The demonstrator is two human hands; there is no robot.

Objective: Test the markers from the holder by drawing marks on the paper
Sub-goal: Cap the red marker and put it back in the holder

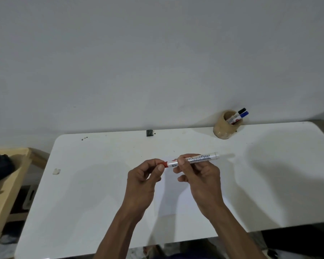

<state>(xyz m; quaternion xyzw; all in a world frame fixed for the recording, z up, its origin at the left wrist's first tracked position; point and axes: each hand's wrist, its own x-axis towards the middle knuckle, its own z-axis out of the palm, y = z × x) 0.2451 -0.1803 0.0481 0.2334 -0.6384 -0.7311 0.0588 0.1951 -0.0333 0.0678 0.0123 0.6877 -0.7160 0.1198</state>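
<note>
While both hands meet above it, the white table (269, 184) carries everything in view, and a sheet of paper (173, 199) lies flat on it directly beneath and between the wrists. Beyond the right hand (200, 176), up and to its right near the table's far edge, stands a tan holder (223, 129), tilted, with a black-capped marker (238, 113) and a blue-capped marker (241, 115) leaning out of it side by side. Right hand: closed around the white barrel of a marker (196, 159) held roughly level over the paper. Left hand (146, 178): thumb and fingers pinched on the red cap (164, 164) at the marker's left end. Whether the cap is seated or loosened cannot be determined.
</note>
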